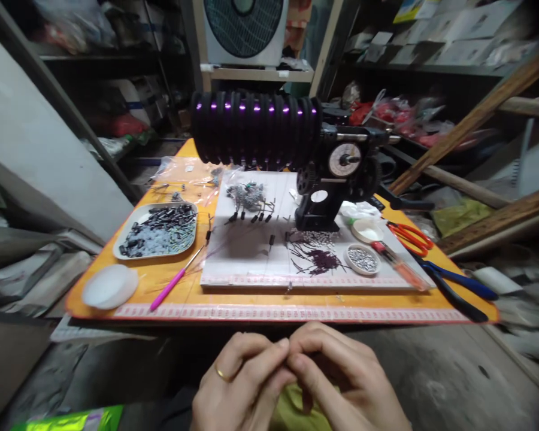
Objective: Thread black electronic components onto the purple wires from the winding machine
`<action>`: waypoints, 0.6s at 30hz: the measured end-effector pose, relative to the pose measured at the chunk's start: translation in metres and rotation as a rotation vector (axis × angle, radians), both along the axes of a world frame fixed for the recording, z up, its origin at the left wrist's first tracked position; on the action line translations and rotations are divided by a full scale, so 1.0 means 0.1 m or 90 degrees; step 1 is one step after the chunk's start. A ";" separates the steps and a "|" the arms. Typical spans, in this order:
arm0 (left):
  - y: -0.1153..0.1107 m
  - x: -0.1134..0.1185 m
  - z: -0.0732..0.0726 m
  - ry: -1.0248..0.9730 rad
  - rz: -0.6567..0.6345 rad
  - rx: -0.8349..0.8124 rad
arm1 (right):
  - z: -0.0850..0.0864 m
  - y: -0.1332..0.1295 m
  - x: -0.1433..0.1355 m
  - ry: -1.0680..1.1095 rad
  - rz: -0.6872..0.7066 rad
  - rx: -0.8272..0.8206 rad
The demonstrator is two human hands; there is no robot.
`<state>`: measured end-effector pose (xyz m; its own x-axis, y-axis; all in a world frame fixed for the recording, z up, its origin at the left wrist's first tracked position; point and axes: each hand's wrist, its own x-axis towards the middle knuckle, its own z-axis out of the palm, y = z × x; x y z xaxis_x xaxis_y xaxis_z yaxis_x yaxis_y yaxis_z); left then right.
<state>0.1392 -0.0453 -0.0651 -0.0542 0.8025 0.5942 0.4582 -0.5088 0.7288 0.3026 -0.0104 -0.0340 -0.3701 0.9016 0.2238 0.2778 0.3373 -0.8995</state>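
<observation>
Left hand (238, 383): low in front of me, below the near edge of the counter (269, 299); a ring on one finger; fingers curled in, tips meeting those of my other hand.
Right hand (341, 383): just beside the left, fingers bent, tips pressed against the left ones.
Grip: both sets of fingertips are pinched together at one spot; whatever sits between them is too small or too hidden to tell, so I cannot say what I clamp.
Board (296, 239): white, flat on the counter, well ahead of my hands.
Winder (332, 179): black machine with a dial, standing at the far side of the board; a ribbed black roll (256, 129) with purple showing in its grooves sticks out to its left.
Wire bits (317, 260): purple heap on the board, near the winder's foot.
Tray (157, 230): left of the board, full of dark small parts.
Pink tool (173, 284): lying slantwise between tray and board.
Lid (110, 286): white, round, at the near left corner.
Dish (362, 258): small, round, on the board's right end.
Scissors (411, 236): orange handles, right of the board.
Pliers (458, 287): blue handles, at the right edge.
</observation>
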 end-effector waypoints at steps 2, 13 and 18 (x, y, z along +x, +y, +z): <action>0.04 -0.08 -0.03 0.029 -0.011 0.042 | 0.06 0.06 0.00 -0.052 0.038 0.026; 0.18 -0.07 -0.38 -0.013 0.018 0.058 | 0.47 0.95 -1.34 -0.453 0.410 0.607; 0.17 0.00 -0.40 -0.127 0.032 0.027 | 0.42 1.02 -1.57 -0.421 0.512 0.735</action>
